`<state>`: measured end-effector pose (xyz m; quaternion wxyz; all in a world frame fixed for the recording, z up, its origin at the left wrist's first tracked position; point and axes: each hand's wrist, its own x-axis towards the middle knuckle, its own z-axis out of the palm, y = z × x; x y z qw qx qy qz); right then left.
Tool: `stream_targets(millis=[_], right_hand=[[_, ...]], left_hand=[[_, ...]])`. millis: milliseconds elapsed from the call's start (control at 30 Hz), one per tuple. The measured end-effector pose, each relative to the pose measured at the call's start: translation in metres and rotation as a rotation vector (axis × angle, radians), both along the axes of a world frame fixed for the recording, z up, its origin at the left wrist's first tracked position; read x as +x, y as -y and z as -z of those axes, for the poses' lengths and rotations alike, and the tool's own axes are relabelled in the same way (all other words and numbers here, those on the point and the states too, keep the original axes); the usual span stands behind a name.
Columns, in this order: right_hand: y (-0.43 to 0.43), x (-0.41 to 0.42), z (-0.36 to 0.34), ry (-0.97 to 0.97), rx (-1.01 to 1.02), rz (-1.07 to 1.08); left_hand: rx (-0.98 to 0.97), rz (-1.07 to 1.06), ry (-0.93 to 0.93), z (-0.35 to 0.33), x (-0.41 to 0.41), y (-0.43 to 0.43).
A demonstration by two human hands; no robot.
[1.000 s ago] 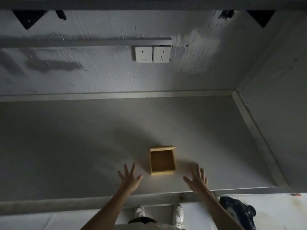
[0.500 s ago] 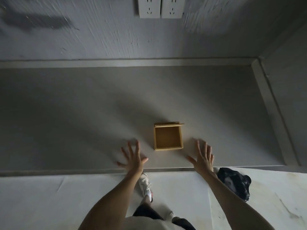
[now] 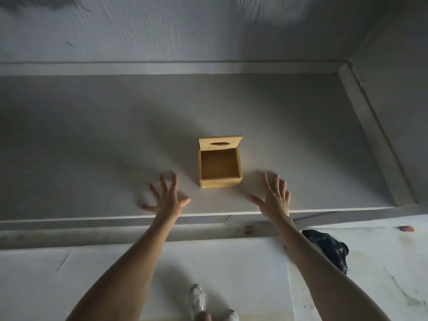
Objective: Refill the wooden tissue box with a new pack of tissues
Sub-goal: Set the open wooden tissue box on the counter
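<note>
While both hands are spread wide and empty, the wooden box (image 3: pixel 220 166) sits open at frame centre. It lies between the left hand (image 3: pixel 167 198) and right hand (image 3: pixel 274 200), just beyond the fingertips; no tissue pack is visible.

Grey flat countertop (image 3: pixel 92 135): wide bare surface left, right and behind the small open-topped yellow wooden box (image 3: pixel 219 181). Box's hinged lid with oval slot (image 3: pixel 220 143) stands upright at its far edge, blocking entry from behind; top and near side clear. Left hand (image 3: pixel 167 199) and right hand (image 3: pixel 275 199), fingers spread, flank the box, apart from it. Raised grey rim (image 3: pixel 375 135) bounds the right side.
</note>
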<state>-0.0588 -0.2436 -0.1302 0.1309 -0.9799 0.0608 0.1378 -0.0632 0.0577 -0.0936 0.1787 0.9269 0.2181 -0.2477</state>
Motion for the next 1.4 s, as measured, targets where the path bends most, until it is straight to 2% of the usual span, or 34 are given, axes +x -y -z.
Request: stream_targets(millis=[200,300,367,467,633,767,867,967,1100,1200,1267,1333,1400], right_hand=[[0.0,-0.006,0.017,0.092,-0.085,-0.012],[-0.017,-0.03,0.032,0.245,-0.134,0.052],[-0.03,-0.041,0.036,0.321,-0.087,0.119],[-0.033,-0.055,0.047,0.482,-0.087,0.098],[-0.035,-0.048,0.084,0.899,-0.049,0.168],[-0.036,-0.038,0.102,1.206,0.015,0.251],[-0.033,-0.037,0.104,1.266,0.008,0.235],[-0.032,-0.041,0.104,1.257,0.018,0.197],[-0.04,-0.047,0.081,1.148,-0.015,0.198],[-0.063,-0.043,0.075,1.299,-0.025,-0.031],[-0.085,-0.035,0.091,1.332,-0.031,-0.175],[-0.094,-0.023,0.106,1.424,-0.044,-0.101],[-0.094,-0.014,0.116,1.519,-0.067,-0.047]], left_hand=[[-0.055,-0.003,0.053,0.007,-0.002,-0.003],[-0.09,0.031,0.176,0.032,-0.016,-0.011],[0.016,0.114,0.335,0.047,-0.036,-0.012],[0.178,0.165,0.583,0.072,-0.053,-0.01],[0.336,0.091,0.913,0.109,-0.047,-0.011],[0.352,0.023,1.135,0.123,-0.046,-0.006],[0.352,0.002,1.26,0.125,-0.045,-0.007],[0.443,0.098,1.333,0.13,-0.048,-0.009],[0.46,0.168,1.191,0.118,-0.052,-0.013],[0.445,0.139,1.224,0.12,-0.058,-0.01],[0.428,0.072,1.333,0.139,-0.071,0.001],[0.361,0.137,1.481,0.175,-0.091,0.017],[0.298,0.351,1.547,0.207,-0.108,0.032]])
